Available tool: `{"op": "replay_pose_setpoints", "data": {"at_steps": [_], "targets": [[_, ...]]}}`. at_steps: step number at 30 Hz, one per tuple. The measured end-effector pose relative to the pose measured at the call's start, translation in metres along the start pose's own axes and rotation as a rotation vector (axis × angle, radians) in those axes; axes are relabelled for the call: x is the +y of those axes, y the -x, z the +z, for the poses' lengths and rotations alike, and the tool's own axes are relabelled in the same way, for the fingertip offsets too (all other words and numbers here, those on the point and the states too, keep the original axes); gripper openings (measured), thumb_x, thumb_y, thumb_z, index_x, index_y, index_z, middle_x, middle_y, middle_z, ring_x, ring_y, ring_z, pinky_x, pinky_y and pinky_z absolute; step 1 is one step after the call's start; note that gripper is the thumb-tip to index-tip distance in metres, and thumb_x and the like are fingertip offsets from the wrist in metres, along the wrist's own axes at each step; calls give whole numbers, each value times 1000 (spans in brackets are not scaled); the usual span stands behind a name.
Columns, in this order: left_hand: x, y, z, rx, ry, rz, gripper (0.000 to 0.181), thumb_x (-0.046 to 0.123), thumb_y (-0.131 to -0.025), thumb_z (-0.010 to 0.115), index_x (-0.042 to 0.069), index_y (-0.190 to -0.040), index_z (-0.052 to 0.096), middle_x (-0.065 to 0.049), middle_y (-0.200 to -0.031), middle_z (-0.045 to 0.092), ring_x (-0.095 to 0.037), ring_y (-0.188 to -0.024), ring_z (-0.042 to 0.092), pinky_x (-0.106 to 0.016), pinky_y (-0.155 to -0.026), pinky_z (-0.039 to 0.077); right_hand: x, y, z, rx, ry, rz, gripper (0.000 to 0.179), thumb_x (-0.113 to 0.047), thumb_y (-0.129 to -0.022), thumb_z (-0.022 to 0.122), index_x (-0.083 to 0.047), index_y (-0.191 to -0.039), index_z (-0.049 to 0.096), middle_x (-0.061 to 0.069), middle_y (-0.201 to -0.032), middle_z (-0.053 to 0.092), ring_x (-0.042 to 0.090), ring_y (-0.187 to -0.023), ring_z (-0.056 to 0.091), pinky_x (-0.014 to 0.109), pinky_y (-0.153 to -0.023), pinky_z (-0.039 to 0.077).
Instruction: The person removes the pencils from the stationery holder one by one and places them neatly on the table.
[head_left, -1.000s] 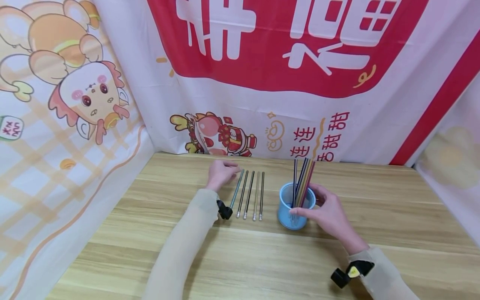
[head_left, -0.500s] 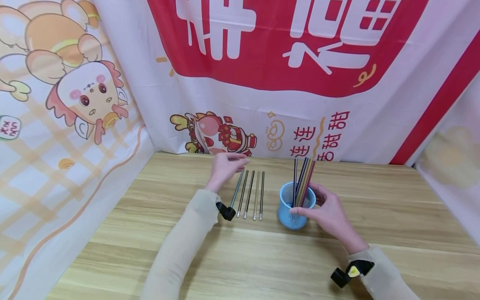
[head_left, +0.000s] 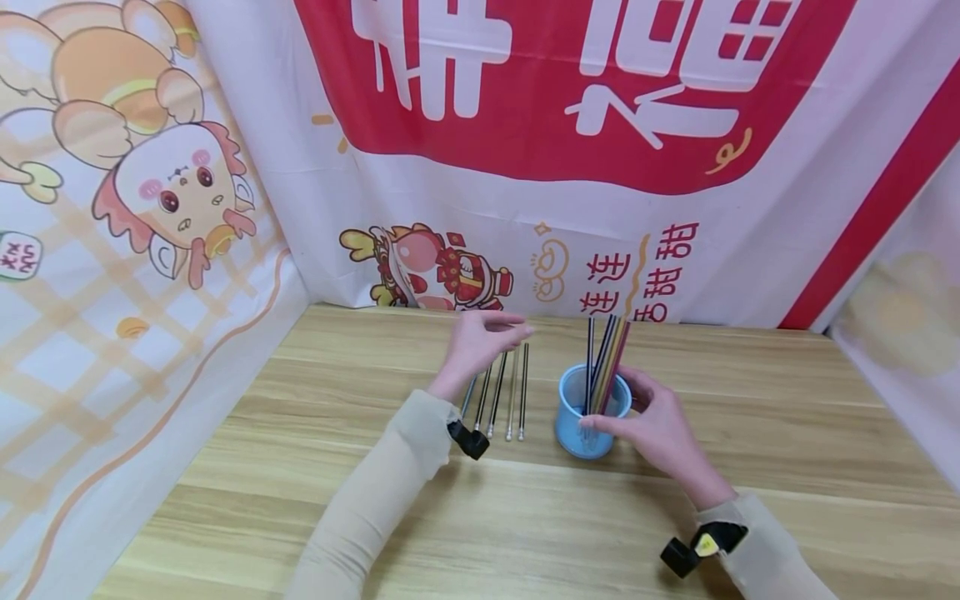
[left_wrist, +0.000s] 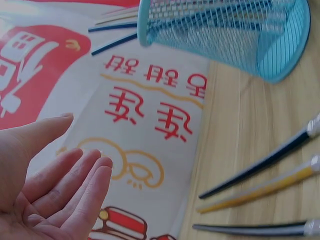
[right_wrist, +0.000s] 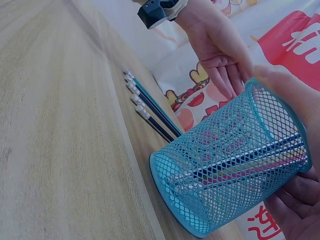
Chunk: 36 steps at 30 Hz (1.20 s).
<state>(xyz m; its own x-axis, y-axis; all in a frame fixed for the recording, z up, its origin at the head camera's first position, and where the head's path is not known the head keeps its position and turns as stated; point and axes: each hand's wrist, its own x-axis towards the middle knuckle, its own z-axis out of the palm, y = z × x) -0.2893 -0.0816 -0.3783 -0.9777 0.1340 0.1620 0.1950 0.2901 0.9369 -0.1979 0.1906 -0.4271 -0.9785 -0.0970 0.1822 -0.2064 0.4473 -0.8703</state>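
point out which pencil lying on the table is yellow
The yellow pencil is second from right in the head view's row; the other four pencils look dark or teal.

I've shifted the left grip (head_left: 480, 342) toward the right grip (head_left: 660, 427); the leftmost pencils (head_left: 483, 400) now lie partly hidden behind it.

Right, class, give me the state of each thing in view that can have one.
Blue mesh cup: upright, held
Pencils in the cup: leaning, eraser ends down
Five table pencils: lying side by side
Left grip: empty, fingers relaxed
Right grip: holding the cup
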Motion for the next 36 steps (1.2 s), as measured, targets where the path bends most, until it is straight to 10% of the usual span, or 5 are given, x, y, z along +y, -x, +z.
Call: {"op": "replay_pose_setpoints", "data": {"at_steps": [36], "targets": [[15, 9, 49, -111, -24, 55, 33, 40, -85, 84, 22, -112, 78, 12, -102, 75, -4, -93, 69, -28, -85, 58, -4, 0, 0, -12, 37, 43, 89, -47, -77, 89, -9, -147, 50, 15, -141, 58, 33, -126, 56, 53, -107, 46]]}}
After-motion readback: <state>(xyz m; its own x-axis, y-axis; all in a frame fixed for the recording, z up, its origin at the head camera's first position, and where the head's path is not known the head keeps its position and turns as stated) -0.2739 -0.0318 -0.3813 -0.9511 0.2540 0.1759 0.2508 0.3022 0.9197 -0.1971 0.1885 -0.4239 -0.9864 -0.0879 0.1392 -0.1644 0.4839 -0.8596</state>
